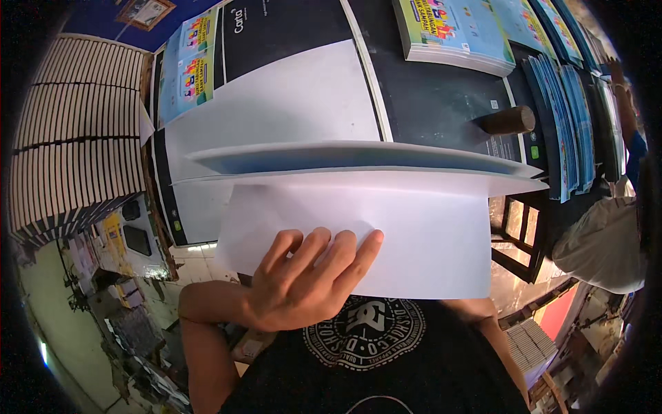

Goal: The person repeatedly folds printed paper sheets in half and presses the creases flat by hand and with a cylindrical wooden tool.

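On a pale ledge (153, 219) at near left we see a dark phone (138, 239). At right bulges a grey-white cloth (603, 245); we cannot tell whether it is a sack or clothing.

The worktable is covered by black printed boards (441, 103), partly under a white panel (289, 96). A white sheet (434, 241) lies across the near edge, between us and two raised paper flaps (358, 155). Our left hand (314, 279) rests on it, fingers bent and slightly apart; the thumb is hidden, so we cannot tell if it pinches. Our right forearm (479, 312) passes beneath the sheet, hiding that hand and its grip.

Pale-edged book stacks (83, 103) fill the left. At far right stand a booklet pile (455, 52), a brown wooden handle (507, 121), upright blue booklets (569, 124) and another person's arm (624, 110). A framed picture (146, 12) shows at far left.

The booklet covers carry colourful figures and bold lettering; the boards bear white print and a green label (534, 152). Our black T-shirt (276, 379) has a round white lettered emblem.
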The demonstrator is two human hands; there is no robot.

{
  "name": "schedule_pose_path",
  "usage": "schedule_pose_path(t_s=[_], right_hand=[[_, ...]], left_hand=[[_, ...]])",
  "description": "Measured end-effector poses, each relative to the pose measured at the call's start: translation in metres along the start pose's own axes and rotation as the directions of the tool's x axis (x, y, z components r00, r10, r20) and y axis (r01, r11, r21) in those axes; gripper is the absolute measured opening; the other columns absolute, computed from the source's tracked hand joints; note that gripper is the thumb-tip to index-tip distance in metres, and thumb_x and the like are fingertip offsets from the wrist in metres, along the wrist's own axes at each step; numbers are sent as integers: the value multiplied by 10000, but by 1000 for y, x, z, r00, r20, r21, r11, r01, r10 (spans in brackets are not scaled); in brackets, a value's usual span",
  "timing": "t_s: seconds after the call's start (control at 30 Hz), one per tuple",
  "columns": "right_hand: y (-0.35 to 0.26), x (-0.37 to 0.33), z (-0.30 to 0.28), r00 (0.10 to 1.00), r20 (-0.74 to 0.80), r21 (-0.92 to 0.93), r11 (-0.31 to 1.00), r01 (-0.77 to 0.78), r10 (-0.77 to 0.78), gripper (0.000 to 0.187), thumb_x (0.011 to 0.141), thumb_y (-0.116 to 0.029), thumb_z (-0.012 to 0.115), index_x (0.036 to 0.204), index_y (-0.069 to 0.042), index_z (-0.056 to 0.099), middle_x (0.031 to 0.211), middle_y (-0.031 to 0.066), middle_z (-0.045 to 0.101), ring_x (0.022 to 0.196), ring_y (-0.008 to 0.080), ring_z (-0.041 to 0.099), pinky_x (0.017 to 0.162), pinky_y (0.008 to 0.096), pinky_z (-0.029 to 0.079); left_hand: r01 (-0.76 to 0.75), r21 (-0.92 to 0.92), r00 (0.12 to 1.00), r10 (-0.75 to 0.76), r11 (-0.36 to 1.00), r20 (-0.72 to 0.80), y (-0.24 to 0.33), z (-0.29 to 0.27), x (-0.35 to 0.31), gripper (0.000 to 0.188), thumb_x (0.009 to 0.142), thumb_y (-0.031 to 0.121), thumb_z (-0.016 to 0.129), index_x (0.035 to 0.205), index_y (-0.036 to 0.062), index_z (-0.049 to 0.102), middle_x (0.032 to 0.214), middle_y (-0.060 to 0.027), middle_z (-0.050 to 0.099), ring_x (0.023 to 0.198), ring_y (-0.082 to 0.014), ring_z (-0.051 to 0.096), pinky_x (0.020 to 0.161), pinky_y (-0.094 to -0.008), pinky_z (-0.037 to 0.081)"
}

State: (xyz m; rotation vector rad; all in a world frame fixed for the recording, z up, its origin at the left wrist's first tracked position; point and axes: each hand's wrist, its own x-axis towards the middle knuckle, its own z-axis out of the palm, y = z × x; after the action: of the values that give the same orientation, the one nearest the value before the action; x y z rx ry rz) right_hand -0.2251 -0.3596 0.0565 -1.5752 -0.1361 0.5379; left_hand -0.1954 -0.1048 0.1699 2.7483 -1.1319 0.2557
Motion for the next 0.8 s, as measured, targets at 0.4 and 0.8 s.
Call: schedule_pose_path(t_s=[0.4, 0.8], right_hand=[[63, 26, 13, 947, -85, 376, 890, -257, 309, 266, 878, 8, 747, 1134, 27, 676, 1108, 84, 689, 1038, 203, 665, 911, 360, 547], [30, 104, 52, 939, 334, 722, 617, -313, 85, 888, 916, -360, 759, 1578, 7, 293, 1597, 218, 381, 1462, 339, 407, 1193, 518, 380]], left_hand=[[173, -513, 971, -233, 841, -55, -19, 0, 5, 382, 830, 80, 741, 1213, 90, 740, 939, -52, 659, 793, -199, 670, 691, -348, 510], [266, -909, 700, -584, -321, 411, -48, 10, -21, 270, 1007, 171, 689, 1208, -10, 693, 1047, -72, 744, 941, -132, 687, 844, -313, 563]])
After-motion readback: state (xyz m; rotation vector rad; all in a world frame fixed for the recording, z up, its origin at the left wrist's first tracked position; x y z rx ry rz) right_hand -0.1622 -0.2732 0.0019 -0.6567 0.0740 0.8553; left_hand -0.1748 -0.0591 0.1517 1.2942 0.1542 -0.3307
